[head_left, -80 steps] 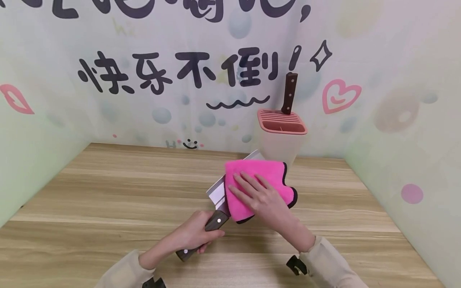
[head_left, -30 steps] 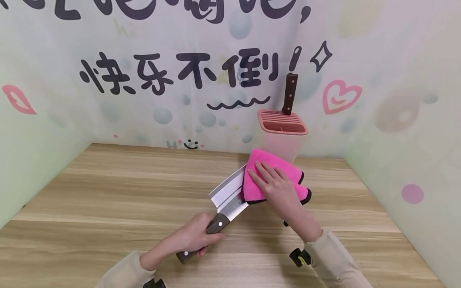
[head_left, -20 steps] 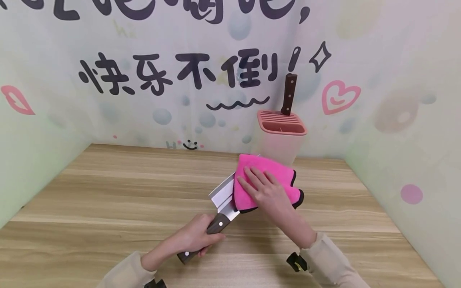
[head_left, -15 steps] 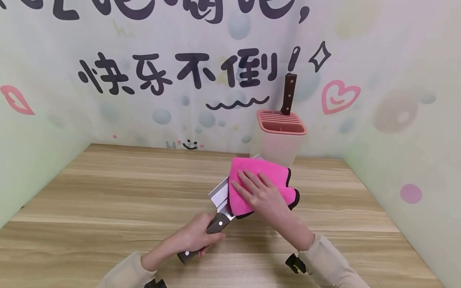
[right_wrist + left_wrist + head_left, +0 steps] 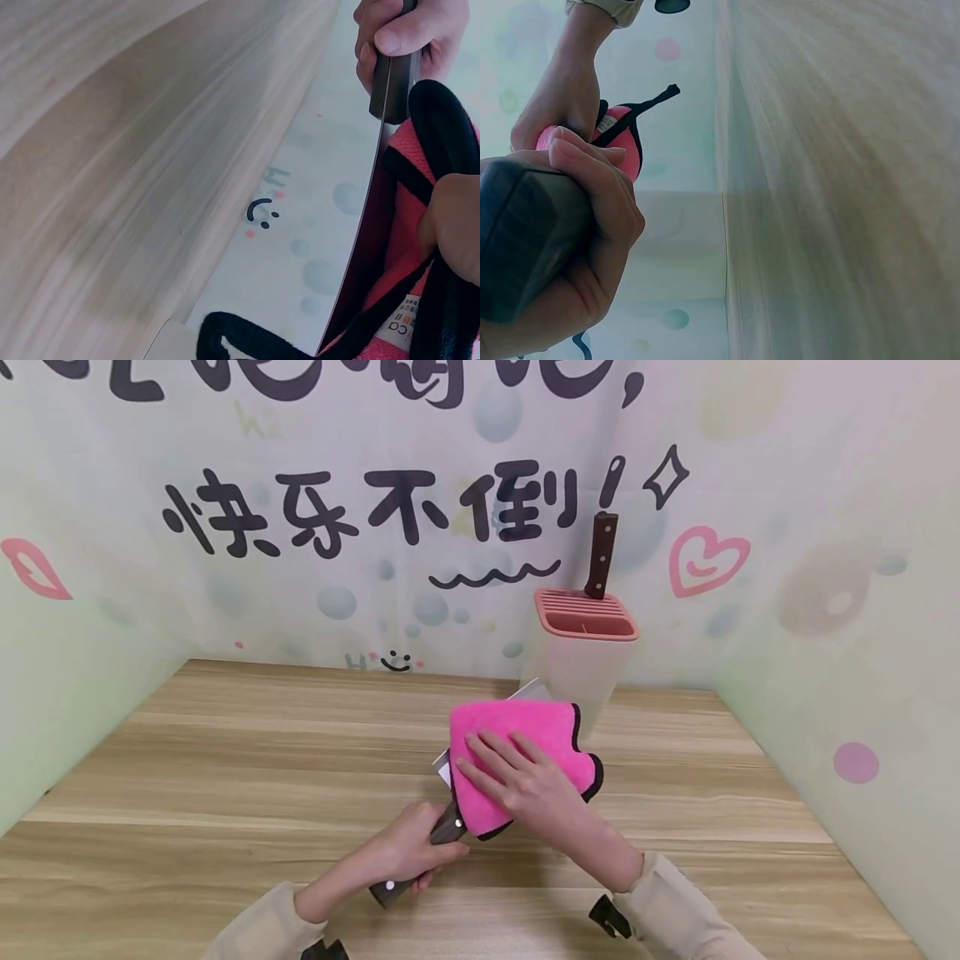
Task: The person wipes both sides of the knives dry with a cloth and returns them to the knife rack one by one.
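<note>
A cleaver slants up from the wood table, its dark riveted handle gripped by my left hand. A folded pink cloth with black trim covers most of the blade. My right hand lies over the cloth, fingers extended along its upper face, and the thumb holds the cloth from the side in the right wrist view. Only the blade's far tip and a small corner near the handle show in the head view. The right wrist view catches the blade nearly edge-on.
Behind the blade stands a pale knife block with a pink slotted top. A dark-handled knife is upright in it. The wood table meets a printed backdrop at the rear and pale walls at both sides.
Over the last second my right hand has slid the cloth down the blade, from near the tip toward the handle. My left hand and the cleaver have stayed almost still.
</note>
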`<state>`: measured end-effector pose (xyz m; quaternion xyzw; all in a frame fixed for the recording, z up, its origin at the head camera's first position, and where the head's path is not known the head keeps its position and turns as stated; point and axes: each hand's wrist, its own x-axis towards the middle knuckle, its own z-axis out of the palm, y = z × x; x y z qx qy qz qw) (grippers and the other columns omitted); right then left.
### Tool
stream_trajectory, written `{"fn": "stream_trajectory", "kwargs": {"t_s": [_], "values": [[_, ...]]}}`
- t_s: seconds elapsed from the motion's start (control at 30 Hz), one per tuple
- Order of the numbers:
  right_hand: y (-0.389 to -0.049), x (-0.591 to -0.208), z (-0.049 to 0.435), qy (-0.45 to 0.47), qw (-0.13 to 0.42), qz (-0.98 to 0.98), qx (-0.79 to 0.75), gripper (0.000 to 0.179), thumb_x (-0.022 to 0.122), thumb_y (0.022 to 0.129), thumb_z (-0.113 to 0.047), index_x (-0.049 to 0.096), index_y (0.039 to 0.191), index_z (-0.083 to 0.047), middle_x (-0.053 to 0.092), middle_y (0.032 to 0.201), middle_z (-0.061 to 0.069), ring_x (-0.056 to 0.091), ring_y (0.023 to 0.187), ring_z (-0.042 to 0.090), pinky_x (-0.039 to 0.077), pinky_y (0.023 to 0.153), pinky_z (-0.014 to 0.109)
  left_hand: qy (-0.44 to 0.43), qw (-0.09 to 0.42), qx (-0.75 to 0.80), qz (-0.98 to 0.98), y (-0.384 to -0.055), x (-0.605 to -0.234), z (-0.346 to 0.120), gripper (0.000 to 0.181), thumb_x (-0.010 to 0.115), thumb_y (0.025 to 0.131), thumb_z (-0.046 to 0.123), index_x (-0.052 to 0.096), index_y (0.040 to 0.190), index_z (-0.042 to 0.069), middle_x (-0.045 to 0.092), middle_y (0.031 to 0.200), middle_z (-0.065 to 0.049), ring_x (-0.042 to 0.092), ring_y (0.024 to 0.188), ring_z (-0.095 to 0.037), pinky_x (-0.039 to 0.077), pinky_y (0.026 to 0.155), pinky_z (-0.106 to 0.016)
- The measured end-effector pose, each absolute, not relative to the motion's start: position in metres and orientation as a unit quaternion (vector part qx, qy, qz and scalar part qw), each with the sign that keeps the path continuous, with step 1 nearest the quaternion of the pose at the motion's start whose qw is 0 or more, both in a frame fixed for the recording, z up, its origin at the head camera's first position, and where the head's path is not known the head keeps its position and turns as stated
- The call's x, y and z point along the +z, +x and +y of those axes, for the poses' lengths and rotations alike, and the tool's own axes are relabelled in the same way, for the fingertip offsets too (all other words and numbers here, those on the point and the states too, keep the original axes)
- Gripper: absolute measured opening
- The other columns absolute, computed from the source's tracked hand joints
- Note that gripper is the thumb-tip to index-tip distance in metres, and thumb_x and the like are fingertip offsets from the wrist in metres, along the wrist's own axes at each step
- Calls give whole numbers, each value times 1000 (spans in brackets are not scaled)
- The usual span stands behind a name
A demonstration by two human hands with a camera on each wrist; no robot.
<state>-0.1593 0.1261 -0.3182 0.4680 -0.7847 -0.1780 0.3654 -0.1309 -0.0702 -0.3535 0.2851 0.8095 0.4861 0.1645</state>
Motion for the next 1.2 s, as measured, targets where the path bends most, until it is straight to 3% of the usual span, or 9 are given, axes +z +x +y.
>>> {"fn": "stream_trajectory", "kwargs": {"t_s": [0.1, 0.2, 0.43, 0.73, 0.83, 0.9, 1.03, 1.2], "values": [[-159, -318, 125, 482, 373, -771, -183, 37, 45, 88, -6, 55, 122, -17, 49, 128, 8, 44, 119, 22, 39, 96, 37, 285, 160, 481, 813, -131, -353, -69, 14, 58, 82, 7, 46, 75, 3, 43, 42, 3, 42, 31, -5, 41, 29, -29], [-159, -318, 124, 495, 379, -759, -189, 40, 31, 92, -4, 55, 121, -17, 49, 128, 8, 43, 120, 21, 38, 97, 37, 290, 157, 479, 814, -131, -353, -69, 13, 57, 83, 7, 48, 76, 3, 44, 42, 3, 42, 31, -5, 41, 29, -29], [-158, -317, 123, 508, 366, -755, -194, 39, 45, 87, -9, 54, 123, -18, 47, 130, 7, 41, 122, 22, 36, 99, 38, 288, 167, 485, 808, -131, -354, -69, 11, 56, 84, 7, 48, 79, 2, 45, 43, 2, 42, 31, -6, 42, 29, -29], [-162, -318, 126, 502, 374, -761, -169, 41, 27, 94, -7, 56, 121, -16, 47, 130, 9, 42, 121, 23, 37, 98, 38, 283, 157, 482, 814, -131, -353, -68, 13, 58, 83, 8, 48, 78, 2, 44, 42, 3, 42, 31, -6, 41, 29, -30], [-164, -318, 130, 493, 371, -770, -161, 38, 33, 92, -7, 55, 122, -16, 47, 130, 9, 42, 121, 23, 37, 98, 39, 284, 157, 480, 815, -131, -354, -69, 14, 59, 82, 8, 47, 78, 2, 44, 43, 3, 42, 31, -5, 41, 29, -29], [-166, -318, 132, 485, 366, -778, -156, 38, 45, 87, -6, 54, 123, -16, 47, 130, 9, 42, 121, 23, 37, 97, 39, 284, 155, 479, 816, -131, -354, -69, 15, 60, 82, 7, 46, 77, 2, 43, 43, 3, 42, 31, -5, 41, 29, -29], [-170, -317, 136, 472, 358, -792, -148, 50, 64, 76, -6, 53, 125, -16, 46, 131, 9, 41, 122, 24, 38, 97, 38, 282, 152, 481, 816, -130, -354, -69, 15, 60, 82, 7, 46, 77, 3, 43, 43, 3, 42, 31, -5, 41, 28, -30], [-176, -316, 141, 457, 352, -806, -131, 55, 67, 75, -3, 51, 126, -15, 47, 131, 9, 42, 121, 25, 39, 96, 39, 279, 148, 480, 819, -128, -354, -69, 15, 60, 81, 7, 46, 77, 3, 43, 42, 2, 42, 31, -5, 41, 28, -31]]}}
